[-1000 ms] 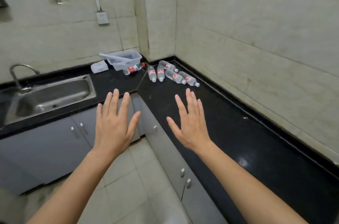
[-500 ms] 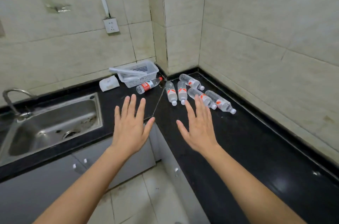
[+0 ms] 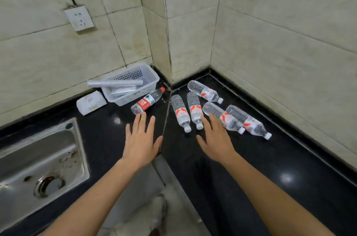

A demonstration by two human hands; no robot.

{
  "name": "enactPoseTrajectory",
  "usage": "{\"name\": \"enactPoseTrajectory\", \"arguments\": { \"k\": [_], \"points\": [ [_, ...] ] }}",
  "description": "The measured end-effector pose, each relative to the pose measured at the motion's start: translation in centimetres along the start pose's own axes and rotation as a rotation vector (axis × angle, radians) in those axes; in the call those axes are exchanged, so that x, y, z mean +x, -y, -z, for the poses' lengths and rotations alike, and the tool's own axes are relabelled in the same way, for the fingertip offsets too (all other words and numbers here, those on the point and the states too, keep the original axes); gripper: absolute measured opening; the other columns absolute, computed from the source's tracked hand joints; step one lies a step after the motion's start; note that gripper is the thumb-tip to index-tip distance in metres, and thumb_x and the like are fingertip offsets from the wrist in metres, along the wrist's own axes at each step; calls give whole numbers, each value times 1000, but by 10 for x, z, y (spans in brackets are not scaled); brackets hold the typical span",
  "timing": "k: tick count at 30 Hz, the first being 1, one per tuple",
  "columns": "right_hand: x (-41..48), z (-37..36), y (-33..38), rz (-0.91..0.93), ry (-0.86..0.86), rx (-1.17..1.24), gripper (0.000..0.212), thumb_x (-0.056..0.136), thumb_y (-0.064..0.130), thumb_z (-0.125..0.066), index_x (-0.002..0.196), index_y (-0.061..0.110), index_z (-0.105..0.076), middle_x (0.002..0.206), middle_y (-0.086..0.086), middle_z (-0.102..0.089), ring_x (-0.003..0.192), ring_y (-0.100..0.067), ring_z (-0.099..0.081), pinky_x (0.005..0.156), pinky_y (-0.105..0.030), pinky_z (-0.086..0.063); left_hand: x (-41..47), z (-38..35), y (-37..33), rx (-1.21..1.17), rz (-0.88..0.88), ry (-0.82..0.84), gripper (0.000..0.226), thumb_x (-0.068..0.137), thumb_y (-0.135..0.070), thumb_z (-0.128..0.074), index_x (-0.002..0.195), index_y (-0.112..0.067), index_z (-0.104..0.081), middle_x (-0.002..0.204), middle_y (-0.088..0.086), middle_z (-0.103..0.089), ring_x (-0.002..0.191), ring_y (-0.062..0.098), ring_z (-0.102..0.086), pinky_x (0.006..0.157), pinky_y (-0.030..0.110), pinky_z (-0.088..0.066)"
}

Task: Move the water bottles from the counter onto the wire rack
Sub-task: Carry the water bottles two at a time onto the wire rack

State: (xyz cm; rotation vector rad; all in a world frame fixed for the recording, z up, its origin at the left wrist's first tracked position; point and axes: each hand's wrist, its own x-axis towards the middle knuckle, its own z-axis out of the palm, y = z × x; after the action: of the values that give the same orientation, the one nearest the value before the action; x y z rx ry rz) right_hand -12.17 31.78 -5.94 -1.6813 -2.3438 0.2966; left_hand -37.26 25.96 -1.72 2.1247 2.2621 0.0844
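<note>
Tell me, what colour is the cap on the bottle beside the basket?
Red, on the red-labelled bottle; seen in the head view.
</note>
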Motion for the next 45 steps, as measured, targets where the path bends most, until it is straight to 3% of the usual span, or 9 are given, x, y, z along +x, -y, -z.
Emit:
{"name": "enactPoseTrajectory", "arguments": {
  "k": [11,19,22,27,33,36,40,43,45],
  "points": [
    [96,-82,0,-611,283,242,74,100,36,-54,160,17,-14,163,-10,-25,148,-30,-29,113,-48,-39,199,-86,31,-64,-409,374,75,99,-46,-51,160,-22,-14,168,17,-3,155,35,-1,122,55,-20],
    [129,-129,2,-1008,143,622,71,102,27,-56,159,7,-19,161,-16,-32,148,-31,-33,115,-36,-31,256,-137,10,70,-746,494,85,95,-24,-62,161,-24,-8,169,7,8,155,31,13,122,59,-12],
    [138,-138,1,-1176,36,845,68,101,35,-58,157,11,-29,159,-11,-38,144,-31,-40,118,-40,-34,261,-148,3,149,-785,425,85,91,-15,-64,160,-28,-15,165,13,-12,152,37,-7,119,56,-24],
    [128,-149,4,-1301,-153,1212,21,101,19,-61,121,19,-60,102,-2,-67,102,-22,-67,98,-42,-56,271,-147,-10,273,-864,281,72,83,-25,-70,149,-28,-41,138,12,-38,131,34,-36,117,52,-23],
    [68,-125,0,-1412,-238,1443,13,97,3,-62,105,13,-66,95,-5,-67,92,-18,-65,83,-28,-57,261,-145,-17,321,-911,366,68,83,-11,-69,143,-15,-38,155,9,-37,150,29,-24,121,59,-13],
    [35,-94,-18,-1431,-311,1382,26,89,15,-76,114,8,-69,88,-4,-69,79,-13,-63,72,-24,-54,257,-140,-20,281,-911,372,67,84,-20,-69,144,-23,-40,145,1,-51,141,26,-39,114,55,-29],
    [9,-39,-41,-1317,-341,932,19,83,26,-83,90,17,-68,78,5,-67,68,-9,-60,71,-26,-53,246,-132,-32,71,-879,383,72,83,-31,-71,149,-31,-43,137,1,-59,128,29,-52,103,51,-39],
    [7,3,-51,-1181,-350,648,17,86,27,-78,90,20,-63,78,10,-60,69,-3,-54,62,-11,-41,230,-122,-46,-197,-731,389,69,84,-40,-74,147,-26,-50,135,7,-60,122,33,-56,98,48,-45],
    [9,28,-52,-1054,-312,516,14,89,26,-74,94,20,-63,86,6,-63,77,-12,-56,69,-19,-44,220,-110,-59,-430,-579,366,65,81,-43,-78,141,-30,-54,123,7,-61,115,30,-58,92,44,-49]
  ]
}}
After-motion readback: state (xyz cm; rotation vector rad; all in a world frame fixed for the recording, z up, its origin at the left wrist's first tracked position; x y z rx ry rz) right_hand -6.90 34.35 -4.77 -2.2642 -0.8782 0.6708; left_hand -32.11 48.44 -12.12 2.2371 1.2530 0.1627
